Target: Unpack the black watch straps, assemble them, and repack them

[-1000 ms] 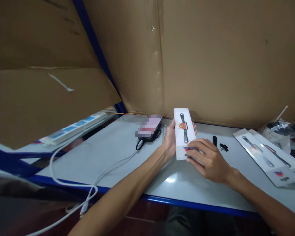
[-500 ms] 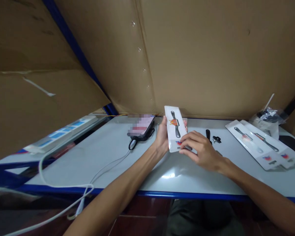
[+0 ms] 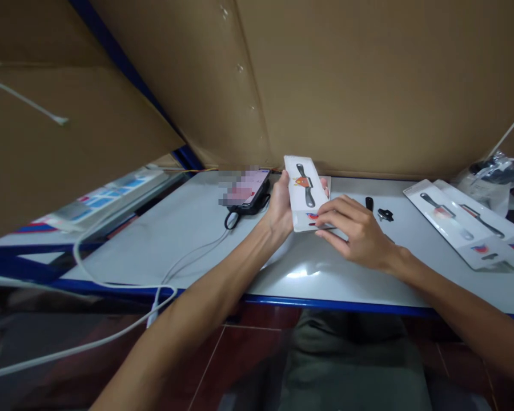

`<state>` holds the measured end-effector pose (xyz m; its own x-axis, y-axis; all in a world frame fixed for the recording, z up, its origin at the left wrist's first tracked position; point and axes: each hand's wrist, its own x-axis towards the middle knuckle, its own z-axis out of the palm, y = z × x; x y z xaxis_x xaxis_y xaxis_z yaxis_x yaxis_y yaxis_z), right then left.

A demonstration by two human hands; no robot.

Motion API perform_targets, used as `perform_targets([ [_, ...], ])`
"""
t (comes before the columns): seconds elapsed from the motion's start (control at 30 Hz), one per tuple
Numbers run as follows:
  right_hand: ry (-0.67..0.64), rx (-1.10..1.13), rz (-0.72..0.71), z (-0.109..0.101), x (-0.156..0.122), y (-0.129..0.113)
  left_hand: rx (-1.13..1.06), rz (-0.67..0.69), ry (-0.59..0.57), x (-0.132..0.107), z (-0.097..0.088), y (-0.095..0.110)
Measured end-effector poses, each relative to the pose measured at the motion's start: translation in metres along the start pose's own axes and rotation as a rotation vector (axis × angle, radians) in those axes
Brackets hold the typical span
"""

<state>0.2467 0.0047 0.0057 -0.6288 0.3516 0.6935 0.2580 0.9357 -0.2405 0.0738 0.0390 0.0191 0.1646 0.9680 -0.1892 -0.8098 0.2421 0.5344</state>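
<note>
My left hand (image 3: 280, 202) holds a white package (image 3: 298, 197) from behind, with the thumb at its left edge and fingertips showing past its right edge. The package front shows a long black two-handled tool with an orange part at its middle. At the lower right corner, the bent fingers of my right hand (image 3: 353, 231) grip the package near a small red and blue logo. Beyond my right hand lie a black handle (image 3: 369, 203), partly hidden, and a small black and metal piece (image 3: 385, 214). Something flat and pale behind the held package is mostly covered.
Two similar packages (image 3: 443, 222) overlap on the right of the white table (image 3: 201, 228). Behind them sits a clear plastic bag (image 3: 488, 182) with dark contents. A phone (image 3: 244, 191) with a cable rests left of my hands. A power strip (image 3: 107, 197) lies far left; cardboard (image 3: 346, 85) walls the back.
The camera view has tipped downward, so the table appears higher. Both hands keep their hold on the package, with the right fingers shifted only slightly at its lower corner.
</note>
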Motion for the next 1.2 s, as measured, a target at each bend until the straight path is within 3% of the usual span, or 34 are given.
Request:
perform_targets([
  [0.23, 0.001, 0.154, 0.083, -0.0027, 0.0026, 0.0016, -0.003, 0.014, 0.031, 0.0025, 0.002, 0.0],
  [0.57, -0.018, 0.029, 0.005, -0.0011, 0.0041, 0.0022, -0.019, 0.049, 0.114, 0.0045, 0.0002, -0.0008],
  [0.93, -0.008, 0.174, 0.114, -0.0024, 0.0031, 0.0021, -0.025, 0.036, 0.089, 0.0036, 0.0007, -0.0015],
  [1.2, -0.021, 0.148, 0.075, -0.0002, 0.0036, 0.0066, -0.055, 0.039, 0.166, 0.0024, 0.0026, -0.0022],
])
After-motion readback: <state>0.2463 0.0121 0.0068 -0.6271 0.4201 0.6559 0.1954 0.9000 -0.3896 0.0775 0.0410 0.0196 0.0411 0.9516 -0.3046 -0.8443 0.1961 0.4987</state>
